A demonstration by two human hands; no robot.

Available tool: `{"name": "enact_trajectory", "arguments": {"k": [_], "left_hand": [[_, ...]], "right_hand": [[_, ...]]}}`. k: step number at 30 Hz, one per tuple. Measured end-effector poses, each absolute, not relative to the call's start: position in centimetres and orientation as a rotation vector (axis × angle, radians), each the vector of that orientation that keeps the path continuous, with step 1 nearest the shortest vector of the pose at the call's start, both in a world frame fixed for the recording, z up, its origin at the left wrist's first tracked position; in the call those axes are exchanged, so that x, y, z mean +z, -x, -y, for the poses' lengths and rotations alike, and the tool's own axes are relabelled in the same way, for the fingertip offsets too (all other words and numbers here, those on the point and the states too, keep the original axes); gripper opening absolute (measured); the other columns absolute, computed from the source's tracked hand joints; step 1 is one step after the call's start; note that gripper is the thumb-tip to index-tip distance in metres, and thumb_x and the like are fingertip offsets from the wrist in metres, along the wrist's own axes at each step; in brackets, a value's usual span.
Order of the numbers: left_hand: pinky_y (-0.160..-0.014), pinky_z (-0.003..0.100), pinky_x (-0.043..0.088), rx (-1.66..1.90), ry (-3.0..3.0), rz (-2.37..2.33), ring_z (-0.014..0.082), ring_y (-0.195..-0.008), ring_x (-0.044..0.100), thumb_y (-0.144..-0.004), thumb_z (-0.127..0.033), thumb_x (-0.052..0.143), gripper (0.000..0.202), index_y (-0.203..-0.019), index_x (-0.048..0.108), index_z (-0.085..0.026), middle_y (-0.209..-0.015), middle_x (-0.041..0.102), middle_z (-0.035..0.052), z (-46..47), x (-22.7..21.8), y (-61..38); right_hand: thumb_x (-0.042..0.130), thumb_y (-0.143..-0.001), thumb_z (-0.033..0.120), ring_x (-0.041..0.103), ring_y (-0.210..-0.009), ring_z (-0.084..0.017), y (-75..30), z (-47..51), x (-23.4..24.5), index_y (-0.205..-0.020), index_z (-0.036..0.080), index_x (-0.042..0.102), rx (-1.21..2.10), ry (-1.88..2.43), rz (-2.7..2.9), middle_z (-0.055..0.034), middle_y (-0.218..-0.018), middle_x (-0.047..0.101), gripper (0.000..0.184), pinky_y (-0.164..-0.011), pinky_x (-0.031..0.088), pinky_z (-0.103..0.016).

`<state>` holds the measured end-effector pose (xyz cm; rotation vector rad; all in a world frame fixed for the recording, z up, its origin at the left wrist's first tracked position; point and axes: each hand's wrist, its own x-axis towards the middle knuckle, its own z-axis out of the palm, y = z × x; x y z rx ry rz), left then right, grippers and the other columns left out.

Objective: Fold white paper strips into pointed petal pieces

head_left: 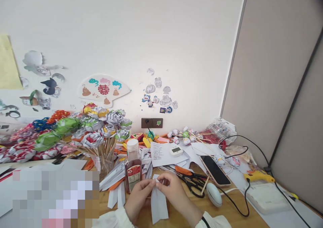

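A narrow strip of white paper (pixel 159 207) with fold lines hangs between my hands over the wooden table. My left hand (pixel 141 194) pinches its upper end from the left. Close beside it, my right hand (pixel 173 189) pinches the same end, fingertips nearly meeting the left ones. The lower end of the strip hangs free toward me. Just behind my left hand stands a bottle of dark liquid (pixel 133 167) with a white cap. Several folded white paper strips (pixel 113 198) lie left of it.
Black-handled scissors (pixel 195 184), a phone (pixel 215 170), a white oval object (pixel 214 194) and a yellow glue gun (pixel 259 177) with cables lie to the right. A small digital timer (pixel 176 151) sits on papers. Paper flowers (pixel 93 138) on sticks crowd the back left. A wall stands behind.
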<state>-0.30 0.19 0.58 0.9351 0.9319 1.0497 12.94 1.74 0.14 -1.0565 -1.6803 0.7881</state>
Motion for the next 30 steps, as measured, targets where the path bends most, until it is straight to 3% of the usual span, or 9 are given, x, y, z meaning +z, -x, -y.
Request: {"name": "enact_trajectory", "arguments": {"k": [7,16,24,30], "left_hand": [[-0.046,0.02,0.041,1.054,-1.017,-0.94,0.0077,-0.045,0.049,-0.055,-0.039,0.067,0.03,-0.064,0.056,-0.012,-0.048,0.055,-0.0044,-0.8,-0.3,0.3],[-0.044,0.019,0.036,1.045,-1.076,-0.976,0.0082,-0.045,0.05,-0.053,-0.039,0.068,0.034,-0.066,0.051,-0.013,-0.049,0.057,-0.0047,-1.5,-1.3,0.7],[-0.042,0.017,0.033,1.012,-1.132,-0.977,0.0072,-0.044,0.049,-0.052,-0.037,0.069,0.033,-0.066,0.051,-0.012,-0.048,0.057,-0.0046,-1.6,-0.9,1.0],[-0.048,0.022,0.041,1.01,-1.088,-1.0,0.0091,-0.049,0.051,-0.053,-0.038,0.067,0.033,-0.068,0.05,-0.014,-0.052,0.057,-0.0044,-1.3,-0.8,0.9]], "right_hand": [[0.062,-0.06,0.03,0.055,-0.068,-0.018,-13.5,-2.2,-0.4,-0.072,0.014,0.063,1.074,1.014,1.528,-0.0047,-0.071,0.062,0.021,-0.063,0.042,-0.027],[0.064,-0.058,0.024,0.054,-0.067,-0.016,-13.5,-2.2,-0.6,-0.073,0.013,0.063,1.113,0.98,1.481,-0.0046,-0.069,0.061,0.019,-0.063,0.041,-0.027],[0.068,-0.055,0.031,0.054,-0.069,-0.017,-13.7,-2.1,-0.3,-0.073,0.014,0.063,1.263,0.943,1.418,-0.004,-0.071,0.061,0.025,-0.064,0.041,-0.027],[0.056,-0.067,0.039,0.052,-0.062,-0.014,-13.7,-1.7,0.1,-0.069,0.015,0.063,1.259,0.938,1.454,-0.0017,-0.064,0.059,0.025,-0.058,0.038,-0.023]]}}
